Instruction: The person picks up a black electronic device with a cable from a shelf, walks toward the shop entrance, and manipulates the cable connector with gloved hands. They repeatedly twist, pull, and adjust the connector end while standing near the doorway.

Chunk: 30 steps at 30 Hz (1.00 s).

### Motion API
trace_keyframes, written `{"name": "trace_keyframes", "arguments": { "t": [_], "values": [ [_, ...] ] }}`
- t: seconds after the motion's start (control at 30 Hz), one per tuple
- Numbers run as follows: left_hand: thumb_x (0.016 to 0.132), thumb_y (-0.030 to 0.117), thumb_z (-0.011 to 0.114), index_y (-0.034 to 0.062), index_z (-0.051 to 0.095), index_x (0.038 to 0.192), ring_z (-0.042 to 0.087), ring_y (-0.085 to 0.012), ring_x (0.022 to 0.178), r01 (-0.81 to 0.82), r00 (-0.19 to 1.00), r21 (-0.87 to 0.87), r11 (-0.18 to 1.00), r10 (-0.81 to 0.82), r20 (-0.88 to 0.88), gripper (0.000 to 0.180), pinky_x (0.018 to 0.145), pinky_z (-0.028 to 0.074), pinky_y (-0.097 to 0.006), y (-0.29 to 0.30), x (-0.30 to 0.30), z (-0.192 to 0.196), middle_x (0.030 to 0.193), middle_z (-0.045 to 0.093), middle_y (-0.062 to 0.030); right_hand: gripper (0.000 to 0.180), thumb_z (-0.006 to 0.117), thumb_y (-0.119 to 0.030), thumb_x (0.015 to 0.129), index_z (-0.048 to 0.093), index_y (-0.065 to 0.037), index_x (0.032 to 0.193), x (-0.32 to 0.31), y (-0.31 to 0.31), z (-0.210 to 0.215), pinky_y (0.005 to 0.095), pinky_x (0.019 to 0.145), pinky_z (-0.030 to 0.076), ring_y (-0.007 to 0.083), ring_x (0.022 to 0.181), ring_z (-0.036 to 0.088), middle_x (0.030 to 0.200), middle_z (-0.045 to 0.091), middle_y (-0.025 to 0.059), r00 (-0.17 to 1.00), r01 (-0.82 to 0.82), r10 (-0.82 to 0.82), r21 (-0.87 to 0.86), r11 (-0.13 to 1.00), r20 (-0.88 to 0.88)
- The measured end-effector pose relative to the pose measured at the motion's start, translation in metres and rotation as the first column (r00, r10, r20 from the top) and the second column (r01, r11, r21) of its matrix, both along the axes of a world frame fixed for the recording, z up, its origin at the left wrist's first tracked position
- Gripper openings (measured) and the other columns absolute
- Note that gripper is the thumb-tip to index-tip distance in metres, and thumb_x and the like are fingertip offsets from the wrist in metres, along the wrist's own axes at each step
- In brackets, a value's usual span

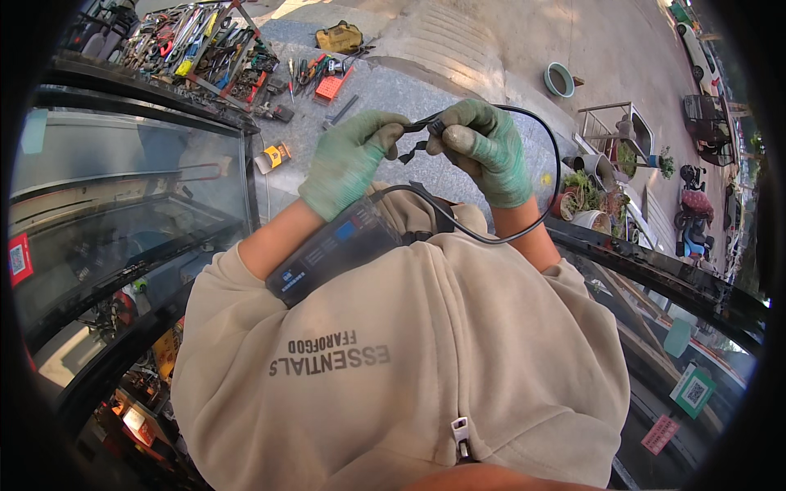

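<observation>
Both my hands wear dusty green work gloves and are raised in front of my chest. My left hand (352, 155) pinches a thin black cable (420, 125) between thumb and forefinger. Close beside it, my right hand (489, 151) grips a small black connector (437, 128), its fingers curled inward. A short black strap end (408, 155) hangs between the hands. From a dark grey box-shaped pack (340, 250), a thicker black cord (558, 155) loops around the right and up behind my right hand. The pack lies slanted against my chest, under my left forearm.
Glass doors with black frames (147, 82) stand close on both sides. Hand tools (205, 49) crowd a rack at far left; more tools lie near a red tray (334, 85). A yellow box (273, 157), a yellow bag (339, 37), a basin (559, 80) and potted plants (583, 190) stand around.
</observation>
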State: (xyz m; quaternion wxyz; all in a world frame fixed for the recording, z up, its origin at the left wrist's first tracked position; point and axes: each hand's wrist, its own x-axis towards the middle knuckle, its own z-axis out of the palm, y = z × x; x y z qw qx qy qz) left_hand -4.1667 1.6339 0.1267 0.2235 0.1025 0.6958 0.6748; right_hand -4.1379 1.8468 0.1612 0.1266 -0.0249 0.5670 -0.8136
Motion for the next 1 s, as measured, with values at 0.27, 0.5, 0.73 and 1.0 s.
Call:
{"name": "trace_keyframes", "arguments": {
  "t": [0.27, 0.5, 0.73, 1.0],
  "values": [
    [0.094, 0.016, 0.061, -0.0011, 0.064, 0.108, 0.057, -0.0090, 0.074, 0.099, 0.992, -0.039, 0.994, -0.096, 0.078, 0.022, 0.069, 0.048, -0.024, -0.008, -0.001, -0.025, 0.085, 0.064, -0.0035, 0.030, 0.060, -0.011, 0.091, 0.061, 0.005, 0.116, -0.015, 0.002, 0.003, 0.0179, 0.040, 0.034, 0.0039, 0.045, 0.042, 0.104, 0.071, 0.0123, 0.980, 0.107, -0.154, 0.324, 0.940, 0.125],
    [0.085, 0.022, 0.061, -0.0010, 0.062, 0.110, 0.054, -0.0090, 0.067, 0.248, 0.934, -0.027, 0.968, -0.231, 0.271, 0.034, 0.061, 0.044, -0.025, -0.014, -0.001, -0.030, 0.080, 0.062, -0.0039, 0.026, 0.058, -0.012, 0.091, 0.059, 0.004, 0.111, -0.021, 0.013, 0.025, 0.0213, 0.056, 0.047, 0.0079, 0.061, 0.056, 0.112, 0.069, 0.0175, 0.956, 0.197, -0.169, 0.097, 0.976, -0.240],
    [0.093, 0.033, 0.057, -0.0003, 0.064, 0.108, 0.045, -0.0047, 0.060, 0.229, 0.913, 0.093, 0.969, -0.248, 0.324, 0.037, 0.057, 0.038, -0.020, -0.026, 0.005, -0.023, 0.075, 0.058, 0.0010, 0.043, 0.069, -0.024, 0.086, 0.062, -0.009, 0.127, -0.004, -0.002, -0.014, 0.0313, 0.084, 0.052, 0.0148, 0.089, 0.067, 0.110, 0.071, 0.0111, 0.857, -0.347, 0.417, 0.938, 0.029, 0.304],
    [0.097, 0.032, 0.058, -0.0036, 0.064, 0.112, 0.038, -0.0034, 0.061, 0.300, 0.871, 0.217, 0.929, -0.360, 0.335, 0.039, 0.055, 0.032, -0.020, -0.033, 0.012, -0.010, 0.071, 0.050, 0.0051, 0.032, 0.068, -0.006, 0.089, 0.065, -0.001, 0.120, -0.002, -0.013, -0.039, 0.0249, 0.076, 0.052, 0.0098, 0.083, 0.062, 0.100, 0.071, 0.0064, 0.984, -0.143, 0.177, 0.493, 0.858, -0.022]
  ]
}}
